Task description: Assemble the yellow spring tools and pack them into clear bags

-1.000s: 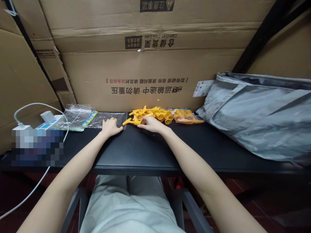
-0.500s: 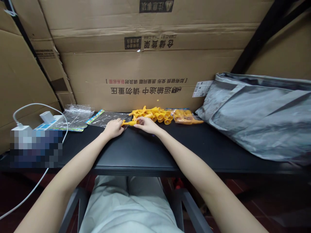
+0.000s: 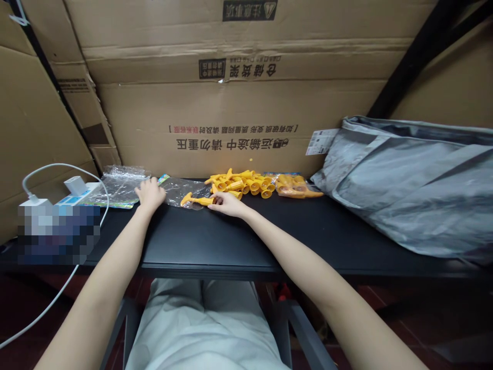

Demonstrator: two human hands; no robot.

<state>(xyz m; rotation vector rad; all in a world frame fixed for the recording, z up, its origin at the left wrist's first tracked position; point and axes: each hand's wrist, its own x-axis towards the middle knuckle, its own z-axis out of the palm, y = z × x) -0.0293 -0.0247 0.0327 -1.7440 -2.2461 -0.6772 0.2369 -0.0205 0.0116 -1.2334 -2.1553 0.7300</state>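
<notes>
My right hand [image 3: 228, 203] holds a yellow plastic piece [image 3: 201, 201] by its wide hollow end. The T-shaped end of that piece points left, over a clear plastic bag [image 3: 181, 189] lying flat on the black table. At the bag's left end is my left hand [image 3: 151, 194], its fingers spread over the colourful header strip and covering most of it. Just beyond my right hand lies a pile of similar yellow plastic pieces [image 3: 246, 182], several with their hollow ends facing me.
A filled bag of yellow pieces [image 3: 295, 186] lies right of the pile. More clear bags [image 3: 121, 186] are stacked at left, beside a white power strip [image 3: 88, 192] with a cable. A large grey bag [image 3: 400, 180] stands at right. Cardboard [image 3: 239, 103] walls the back.
My left hand has let go of the yellow piece and moved left to the bag's header end. My right hand keeps the piece, which has come slightly lower.
</notes>
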